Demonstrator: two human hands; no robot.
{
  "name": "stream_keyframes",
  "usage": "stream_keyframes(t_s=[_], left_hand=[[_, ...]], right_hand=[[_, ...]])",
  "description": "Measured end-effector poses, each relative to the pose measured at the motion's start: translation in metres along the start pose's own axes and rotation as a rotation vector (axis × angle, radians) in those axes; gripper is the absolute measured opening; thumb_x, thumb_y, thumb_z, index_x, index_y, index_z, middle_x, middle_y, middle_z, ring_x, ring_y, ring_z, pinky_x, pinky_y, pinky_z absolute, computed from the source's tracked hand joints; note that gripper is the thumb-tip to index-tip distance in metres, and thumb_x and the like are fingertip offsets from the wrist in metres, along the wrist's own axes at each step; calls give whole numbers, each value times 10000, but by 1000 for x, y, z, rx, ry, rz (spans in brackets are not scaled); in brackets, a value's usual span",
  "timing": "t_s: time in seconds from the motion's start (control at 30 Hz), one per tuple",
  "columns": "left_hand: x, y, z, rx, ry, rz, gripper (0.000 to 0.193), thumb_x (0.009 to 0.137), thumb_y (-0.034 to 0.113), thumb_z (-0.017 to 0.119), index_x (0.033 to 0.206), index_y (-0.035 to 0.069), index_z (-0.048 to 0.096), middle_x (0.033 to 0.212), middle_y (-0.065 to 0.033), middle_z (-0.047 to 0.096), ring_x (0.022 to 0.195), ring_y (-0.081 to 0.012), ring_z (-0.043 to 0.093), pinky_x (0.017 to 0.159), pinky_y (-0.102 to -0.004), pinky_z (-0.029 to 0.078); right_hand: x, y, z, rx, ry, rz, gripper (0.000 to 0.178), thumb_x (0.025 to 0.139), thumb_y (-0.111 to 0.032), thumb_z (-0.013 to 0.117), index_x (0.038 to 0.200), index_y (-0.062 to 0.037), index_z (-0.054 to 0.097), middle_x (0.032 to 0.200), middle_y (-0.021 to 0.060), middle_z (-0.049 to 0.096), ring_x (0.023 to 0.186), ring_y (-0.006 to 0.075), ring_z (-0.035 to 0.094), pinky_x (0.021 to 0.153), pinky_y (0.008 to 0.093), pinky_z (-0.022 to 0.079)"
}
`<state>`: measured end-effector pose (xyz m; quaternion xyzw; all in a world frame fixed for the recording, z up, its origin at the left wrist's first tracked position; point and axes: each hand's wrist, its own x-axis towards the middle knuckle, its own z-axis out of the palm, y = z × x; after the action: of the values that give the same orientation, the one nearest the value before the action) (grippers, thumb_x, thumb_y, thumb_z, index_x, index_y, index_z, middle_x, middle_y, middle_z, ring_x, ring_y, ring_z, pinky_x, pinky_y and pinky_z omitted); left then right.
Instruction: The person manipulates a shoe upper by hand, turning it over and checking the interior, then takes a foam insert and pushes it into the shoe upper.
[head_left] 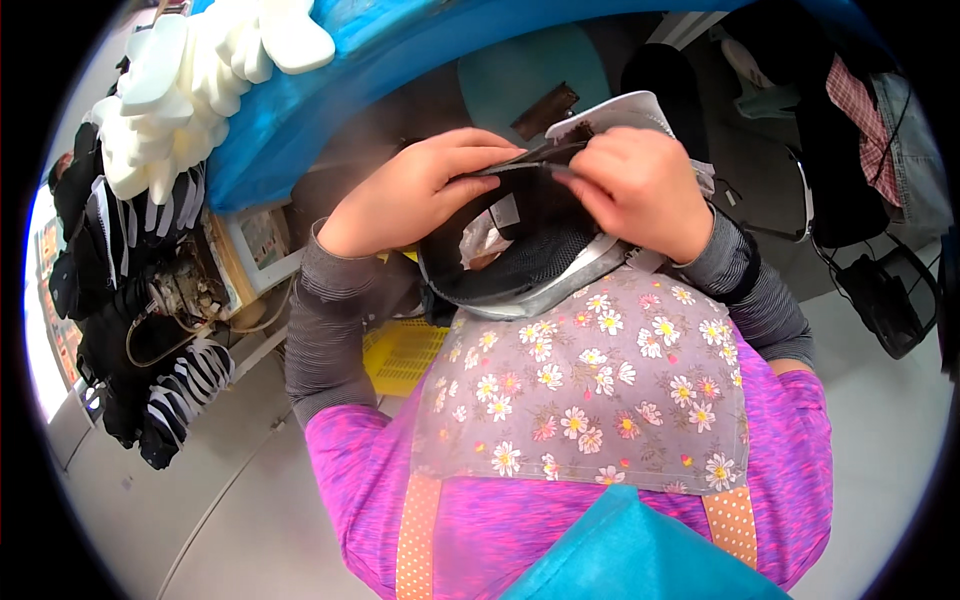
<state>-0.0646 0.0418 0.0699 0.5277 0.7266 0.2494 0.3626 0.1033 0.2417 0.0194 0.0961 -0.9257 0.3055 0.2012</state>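
Observation:
In front of my chest is a black and grey pouch-like fabric piece (520, 262), lined with black mesh, its opening turned up. My left hand (425, 190) pinches its far rim between thumb and straight fingers. Curled into a pinch, my right hand (640, 185) grips the same rim a little to the right. A whitish crinkled patch and a small label (505, 212) show inside the piece. Behind my right hand stands a light grey rounded flap (620, 108); whether it belongs to the piece I cannot tell. The right fingertips are partly hidden.
A blue-covered surface (270, 130) curves across the far side, with a pile of white foam shapes (165, 110) at the left. Black-and-white striped pieces (185, 390) hang below it. A yellow basket (400, 355) stands under my left arm. At right hangs a black bag (885, 295).

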Motion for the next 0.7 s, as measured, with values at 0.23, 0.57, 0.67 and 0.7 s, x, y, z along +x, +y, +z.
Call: stream_keyframes(t_s=[0.23,0.57,0.67,0.7], left_hand=[[-3,6,-3,-136,-20,-5,319,927,80,654,1220,-38,614,1046,-129,689,1001,-244,638,931,-326,488],[8,34,-21,307,76,3,330,874,259,754,923,-39,622,805,-165,568,689,-314,540,639,-390,453],[4,27,-19,252,77,-28,272,911,196,712,936,-58,619,832,-159,574,706,-292,537,665,-375,456],[2,24,-18,151,96,-82,252,923,173,697,960,-63,619,853,-158,575,729,-284,537,682,-366,456]], right_hand=[[12,6,9,-59,228,67,166,776,-184,774,748,-63,664,741,50,653,736,248,640,735,363,492],[40,-4,3,-83,253,-89,201,782,-242,786,747,-109,639,741,18,641,737,200,635,805,354,467],[39,3,-7,-98,206,-23,233,790,-298,785,757,-113,648,746,10,643,780,196,635,894,395,446],[36,9,-12,-127,141,18,245,795,-323,781,765,-116,653,750,6,647,808,192,633,936,418,424]])
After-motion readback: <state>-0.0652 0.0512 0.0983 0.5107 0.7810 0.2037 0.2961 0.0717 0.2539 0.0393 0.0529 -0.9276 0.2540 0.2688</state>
